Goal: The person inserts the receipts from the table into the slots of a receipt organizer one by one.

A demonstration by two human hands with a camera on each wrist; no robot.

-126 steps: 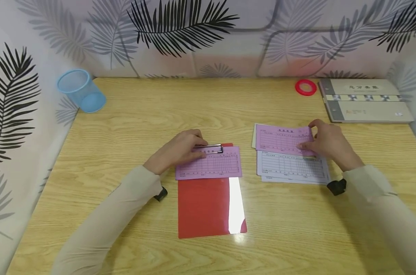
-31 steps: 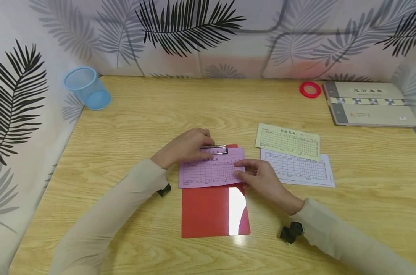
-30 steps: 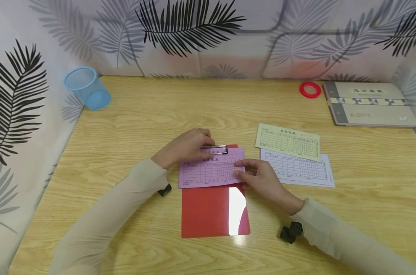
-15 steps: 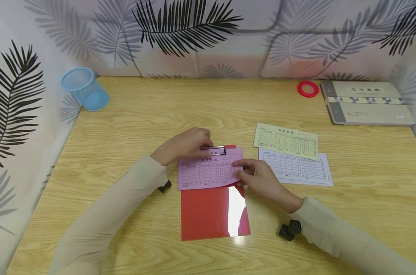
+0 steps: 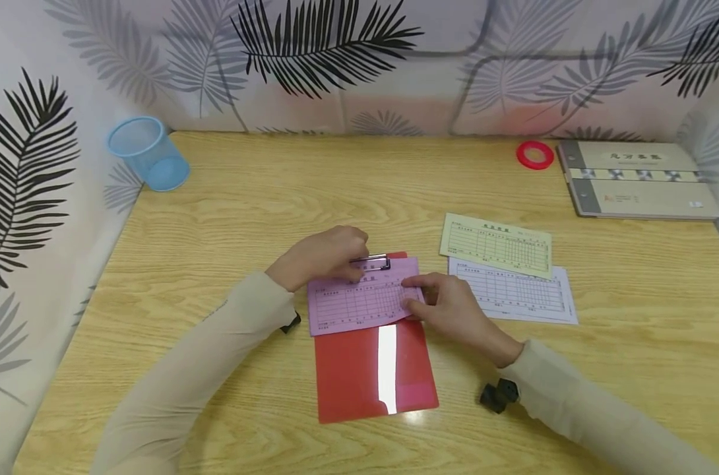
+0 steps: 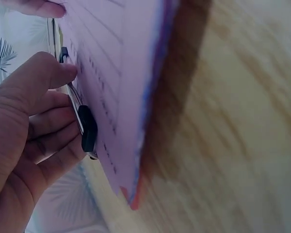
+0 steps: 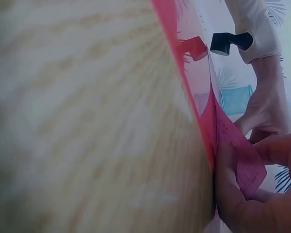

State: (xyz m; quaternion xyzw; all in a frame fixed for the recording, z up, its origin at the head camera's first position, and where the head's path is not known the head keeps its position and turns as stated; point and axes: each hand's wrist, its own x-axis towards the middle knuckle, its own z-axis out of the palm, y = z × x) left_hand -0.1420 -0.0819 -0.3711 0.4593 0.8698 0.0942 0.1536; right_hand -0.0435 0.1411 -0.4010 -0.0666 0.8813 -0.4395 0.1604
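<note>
A red clipboard (image 5: 365, 376) lies mid-table with pink printed forms (image 5: 359, 307) across its upper part. My left hand (image 5: 320, 257) grips the metal clip (image 5: 374, 264) at its top. In the left wrist view, the thumb (image 6: 63, 75) presses on the clip's front, while the other fingers curl behind it. My right hand (image 5: 451, 307) pinches the top pink form at its right edge. The right wrist view shows that form bent up from the board between thumb and fingers. A yellow form (image 5: 496, 244) overlaps white forms (image 5: 514, 297) right of the clipboard.
A blue mesh pen cup (image 5: 148, 155) stands at the back left corner. At the back right lie a red tape roll (image 5: 534, 155) and a beige ledger book (image 5: 641, 178). Leaf-patterned cloth (image 5: 347, 72) hangs along the table's back and left sides.
My right hand has brought a pink form left from the stack onto the clipboard, leaving the yellow form uncovered. Lately the clipboard has turned slightly, its lower end shifting right and nearer.
</note>
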